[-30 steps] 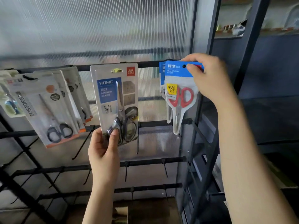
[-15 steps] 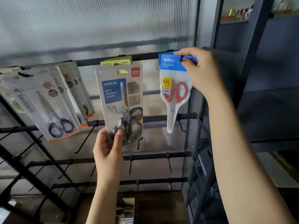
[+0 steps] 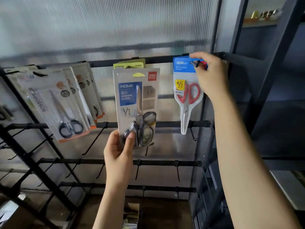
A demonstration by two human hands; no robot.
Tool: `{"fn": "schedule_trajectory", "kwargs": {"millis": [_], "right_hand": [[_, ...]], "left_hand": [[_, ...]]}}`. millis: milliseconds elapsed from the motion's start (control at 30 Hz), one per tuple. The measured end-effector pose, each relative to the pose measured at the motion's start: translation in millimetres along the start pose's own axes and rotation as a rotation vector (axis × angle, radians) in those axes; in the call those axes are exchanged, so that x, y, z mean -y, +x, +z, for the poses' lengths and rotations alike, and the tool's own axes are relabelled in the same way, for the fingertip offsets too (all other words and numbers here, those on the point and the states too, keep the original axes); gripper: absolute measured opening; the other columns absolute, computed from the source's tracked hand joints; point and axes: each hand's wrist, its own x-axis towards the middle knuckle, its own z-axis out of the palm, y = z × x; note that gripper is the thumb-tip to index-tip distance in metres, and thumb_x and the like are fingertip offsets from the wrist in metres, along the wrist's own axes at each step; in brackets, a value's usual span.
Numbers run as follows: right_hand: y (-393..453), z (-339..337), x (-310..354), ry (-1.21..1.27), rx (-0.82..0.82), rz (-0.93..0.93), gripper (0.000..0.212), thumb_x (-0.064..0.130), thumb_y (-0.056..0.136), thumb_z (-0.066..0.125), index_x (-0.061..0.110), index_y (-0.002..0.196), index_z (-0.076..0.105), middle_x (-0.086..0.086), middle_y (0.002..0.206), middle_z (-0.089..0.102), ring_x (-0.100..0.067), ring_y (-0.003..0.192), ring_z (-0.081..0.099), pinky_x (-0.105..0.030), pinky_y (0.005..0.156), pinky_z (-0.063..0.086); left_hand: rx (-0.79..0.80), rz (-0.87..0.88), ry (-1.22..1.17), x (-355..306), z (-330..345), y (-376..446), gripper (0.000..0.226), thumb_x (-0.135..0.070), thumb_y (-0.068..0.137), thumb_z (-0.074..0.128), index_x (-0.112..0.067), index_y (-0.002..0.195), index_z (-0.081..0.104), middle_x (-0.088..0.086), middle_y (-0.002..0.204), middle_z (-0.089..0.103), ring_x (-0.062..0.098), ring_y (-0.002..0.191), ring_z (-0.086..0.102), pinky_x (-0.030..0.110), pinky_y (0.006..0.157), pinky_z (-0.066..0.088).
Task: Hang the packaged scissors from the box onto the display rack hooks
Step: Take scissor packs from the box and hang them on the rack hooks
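Observation:
My left hand (image 3: 119,151) grips the bottom of a clear pack of grey-handled scissors marked HOME (image 3: 136,103), held upright in front of the rack's middle. A yellow-green pack (image 3: 130,65) hangs behind its top. My right hand (image 3: 211,75) pinches the blue card top of a pack of red-handled scissors (image 3: 188,95) at the hook tip (image 3: 197,63) on the top bar of the black display rack (image 3: 102,63). That hook tip pokes through the card's hole. The box (image 3: 132,215) shows only partly at the bottom edge.
Several packs of black-handled scissors (image 3: 66,103) hang in a row on the left of the top bar. Lower bars carry bare black hooks (image 3: 177,171). A ribbed translucent panel backs the rack. A dark shelf frame (image 3: 270,63) stands to the right.
The red scissors pack has slid onto the hook, whose tip now shows through the card. The HOME pack in my left hand has stayed at about the same height.

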Motion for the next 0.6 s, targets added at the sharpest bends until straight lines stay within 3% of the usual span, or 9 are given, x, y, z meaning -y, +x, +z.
{"fn": "schedule_trajectory", "kwargs": {"millis": [100,267,400,467,533,600], "right_hand": [[-15.9,9.6,-6.8,-0.053,-0.130,-0.031,0.042,0.011,0.094,0.051,0.016,0.135,0.050,-0.008,0.127,0.052,-0.014,0.117,0.049,-0.020,0.099,0.042],[-65.0,35.7,-13.8,-0.048,-0.307,-0.048,0.062,0.007,0.088,0.057,0.004,0.144,0.032,-0.019,0.134,0.043,-0.022,0.126,0.042,0.004,0.094,0.025],[-99.2,48.4,-19.2,-0.111,-0.348,0.007,0.053,0.007,0.086,0.055,0.001,0.137,0.042,-0.021,0.136,0.043,-0.029,0.128,0.042,-0.005,0.100,0.025],[-116.2,54.4,-21.6,-0.149,-0.374,0.024,0.042,0.008,0.086,0.055,-0.001,0.127,0.049,-0.021,0.128,0.048,-0.031,0.121,0.045,-0.007,0.099,0.028],[-134.4,62.3,-23.7,-0.188,-0.365,0.035,0.031,0.009,0.087,0.055,-0.001,0.116,0.056,-0.019,0.118,0.054,-0.028,0.112,0.049,-0.020,0.094,0.036],[-152.3,72.4,-25.3,-0.214,-0.350,0.042,0.024,0.010,0.087,0.056,-0.002,0.107,0.060,-0.018,0.106,0.059,-0.023,0.102,0.052,-0.019,0.087,0.037]], "left_hand": [[-0.002,-0.047,-0.034,7.8,-0.9,-2.0,0.011,-0.005,0.092,0.053,-0.014,0.090,0.060,-0.013,0.074,0.065,-0.002,0.073,0.057,0.011,0.067,0.046],[-0.006,-0.154,-0.041,27.4,-8.3,-11.7,0.009,-0.007,0.090,0.057,-0.014,0.087,0.061,-0.011,0.074,0.065,0.001,0.074,0.057,0.013,0.067,0.047],[-0.018,-0.248,-0.064,38.2,-18.0,-20.7,0.008,-0.009,0.088,0.058,-0.015,0.087,0.063,-0.009,0.076,0.066,0.006,0.078,0.059,0.019,0.070,0.050],[-0.023,-0.285,-0.059,43.2,-25.3,-24.0,0.006,-0.010,0.088,0.059,-0.015,0.088,0.063,-0.010,0.075,0.067,0.005,0.077,0.060,0.019,0.069,0.050],[-0.030,-0.324,-0.064,47.7,-33.4,-27.9,0.007,-0.008,0.088,0.059,-0.013,0.089,0.063,-0.009,0.076,0.067,0.004,0.077,0.060,0.018,0.068,0.050],[-0.028,-0.364,-0.072,51.3,-43.2,-32.6,0.007,-0.006,0.089,0.058,-0.011,0.090,0.063,-0.008,0.076,0.067,0.003,0.076,0.061,0.016,0.066,0.049]]}}
